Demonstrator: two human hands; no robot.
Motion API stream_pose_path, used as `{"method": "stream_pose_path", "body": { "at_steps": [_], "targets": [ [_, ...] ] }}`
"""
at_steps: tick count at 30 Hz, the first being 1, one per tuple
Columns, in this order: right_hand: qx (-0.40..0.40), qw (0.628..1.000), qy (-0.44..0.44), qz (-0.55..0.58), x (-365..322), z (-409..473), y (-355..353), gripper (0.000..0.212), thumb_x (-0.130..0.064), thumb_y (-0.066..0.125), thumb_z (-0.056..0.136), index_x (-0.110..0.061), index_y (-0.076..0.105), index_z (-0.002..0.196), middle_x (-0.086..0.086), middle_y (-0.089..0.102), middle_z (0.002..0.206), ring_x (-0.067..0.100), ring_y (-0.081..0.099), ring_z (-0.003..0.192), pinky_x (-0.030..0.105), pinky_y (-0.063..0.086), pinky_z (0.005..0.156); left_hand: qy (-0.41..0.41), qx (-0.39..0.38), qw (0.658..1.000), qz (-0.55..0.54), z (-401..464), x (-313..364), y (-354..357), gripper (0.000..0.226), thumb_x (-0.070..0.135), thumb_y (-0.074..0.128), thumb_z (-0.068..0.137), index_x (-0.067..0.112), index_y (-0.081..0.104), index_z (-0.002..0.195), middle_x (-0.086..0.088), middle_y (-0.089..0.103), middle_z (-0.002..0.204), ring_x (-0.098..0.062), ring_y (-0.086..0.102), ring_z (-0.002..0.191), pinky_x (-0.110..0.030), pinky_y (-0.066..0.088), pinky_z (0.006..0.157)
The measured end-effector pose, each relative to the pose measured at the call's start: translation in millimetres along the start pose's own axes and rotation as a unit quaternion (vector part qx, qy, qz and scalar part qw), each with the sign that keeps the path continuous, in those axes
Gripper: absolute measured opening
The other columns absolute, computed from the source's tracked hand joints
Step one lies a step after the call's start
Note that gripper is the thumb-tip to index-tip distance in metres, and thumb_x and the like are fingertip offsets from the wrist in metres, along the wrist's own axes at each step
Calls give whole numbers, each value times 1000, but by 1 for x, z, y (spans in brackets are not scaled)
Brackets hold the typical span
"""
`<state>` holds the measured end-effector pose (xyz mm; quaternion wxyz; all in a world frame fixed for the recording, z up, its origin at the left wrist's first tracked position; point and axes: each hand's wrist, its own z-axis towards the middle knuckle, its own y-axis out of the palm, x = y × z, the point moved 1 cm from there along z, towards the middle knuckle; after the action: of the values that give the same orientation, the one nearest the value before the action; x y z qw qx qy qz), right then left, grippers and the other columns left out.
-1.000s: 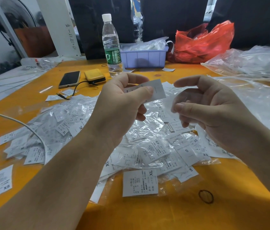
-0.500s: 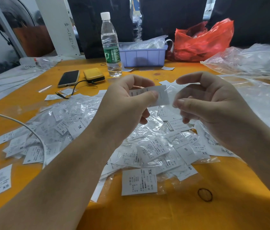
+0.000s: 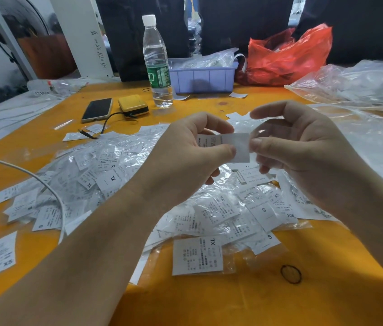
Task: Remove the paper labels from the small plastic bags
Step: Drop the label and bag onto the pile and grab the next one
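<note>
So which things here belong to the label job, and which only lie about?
Job:
left hand, pinching the label
right hand, holding the clear bag
pile of bagged labels

Lying about:
bottle
phone
yellow case
red bag
rubber band

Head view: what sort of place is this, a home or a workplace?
Probably a garment packing or sorting workbench: an orange table heaped with bagged size labels, a purple bin of more, and large clear plastic bags.
</note>
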<state>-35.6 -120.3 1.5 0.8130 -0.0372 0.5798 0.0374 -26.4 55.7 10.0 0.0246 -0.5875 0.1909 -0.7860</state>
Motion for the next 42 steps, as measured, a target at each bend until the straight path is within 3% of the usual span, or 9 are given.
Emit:
{"method": "stream_pose_path", "body": {
  "at_steps": [7,11,15,21,25,30,33,36,42],
  "targets": [
    [2,999,-7,-32,-1,-1,0,34,-6,69,80,-11,59,112,3,67,67,16,58,59,26,51,54,-6,17,1000,0,1,-1,-4,30,5,66,87,28,59,105,-7,61,87,-8,59,52,-24,52,49],
    [-8,999,-12,-33,-2,-1,1,42,-21,69,71,-12,59,111,2,66,63,17,60,59,25,51,52,-24,6,1000,14,1,-1,-5,24,4,59,91,28,62,95,-7,59,86,-11,57,50,-26,49,47],
    [-18,1000,-12,-12,0,0,2,40,-19,68,70,-13,59,108,2,65,61,14,59,57,24,48,51,-29,-27,999,16,-1,0,-2,24,6,56,93,19,73,82,2,67,86,-11,58,53,-26,48,46],
    [-50,998,-7,-27,1,-1,1,47,-19,70,68,-13,58,113,5,66,64,18,60,60,27,50,53,-78,-36,996,-29,-1,2,0,34,34,48,99,12,72,89,13,66,73,-8,57,55,-25,49,46],
    [-65,998,-5,-21,0,-2,2,52,-22,72,65,-12,58,114,3,66,65,15,57,58,27,50,53,-52,-43,998,-4,0,1,2,16,21,62,93,11,72,86,-11,69,87,-9,56,57,-26,49,49],
    [-85,995,45,19,5,1,-1,52,-11,80,69,-10,58,116,5,65,71,15,57,59,27,49,53,-17,-12,1000,-11,1,-2,0,12,18,69,89,16,70,77,-1,63,69,-8,56,55,-24,48,49],
    [-123,988,83,38,7,2,-1,32,-25,71,72,-12,67,101,7,63,76,19,56,67,27,49,55,-6,-3,1000,-14,1,-3,0,13,21,71,88,17,69,76,5,61,63,-7,55,54,-23,48,49],
    [-155,982,96,44,7,0,1,11,-26,71,76,-16,73,81,6,60,73,17,54,66,25,48,54,-2,-11,1000,-13,1,-3,0,13,25,72,85,17,69,75,11,59,56,-5,54,53,-22,47,48],
    [-121,985,103,73,6,2,-1,14,-21,70,71,-8,67,74,8,59,64,15,50,56,24,46,50,-11,-11,999,-42,2,-2,-3,18,26,68,90,16,68,75,4,59,63,-11,55,57,-25,47,50]
  ]
}}
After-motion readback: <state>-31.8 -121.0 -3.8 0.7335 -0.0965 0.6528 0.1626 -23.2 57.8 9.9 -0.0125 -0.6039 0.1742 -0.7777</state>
